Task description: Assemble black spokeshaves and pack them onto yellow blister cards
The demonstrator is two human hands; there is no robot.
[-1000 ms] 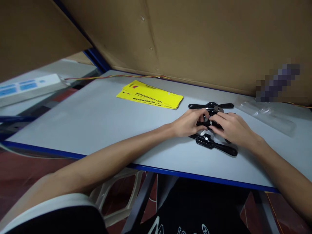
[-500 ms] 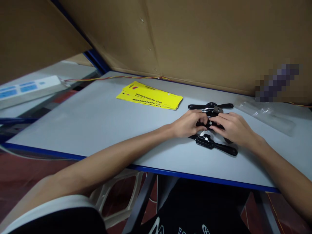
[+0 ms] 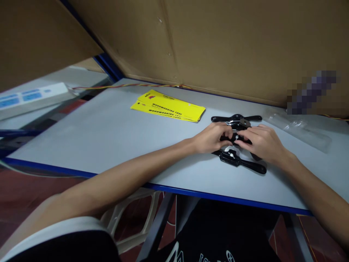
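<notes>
Between my two hands is a black spokeshave [image 3: 235, 138], its bright screw showing at the middle. My left hand [image 3: 214, 138] is closed on one end of it, thumb below and fingers curled above. My right hand [image 3: 260, 140] pinches the other end close to the screw. A second black spokeshave [image 3: 229, 158] lies nearer the table's front edge, partly behind my left hand. Behind my fingers rests another spokeshave [image 3: 236, 118] with long black handles. A small dark grey part [image 3: 244, 123] sits beside it, near my right fingertips.
Yellow cards printed "WOODWORKING TOOL" [image 3: 169, 106] lie stacked left of the tools. Clear plastic bags [image 3: 300, 129] are at the right, before a brown board wall [image 3: 218, 47]. A white power strip [image 3: 35, 98] sits at far left. The grey table [image 3: 103, 131] has a blue edge.
Both hands stay around the same spokeshave with hardly any movement. The whole view has shifted very slightly.
</notes>
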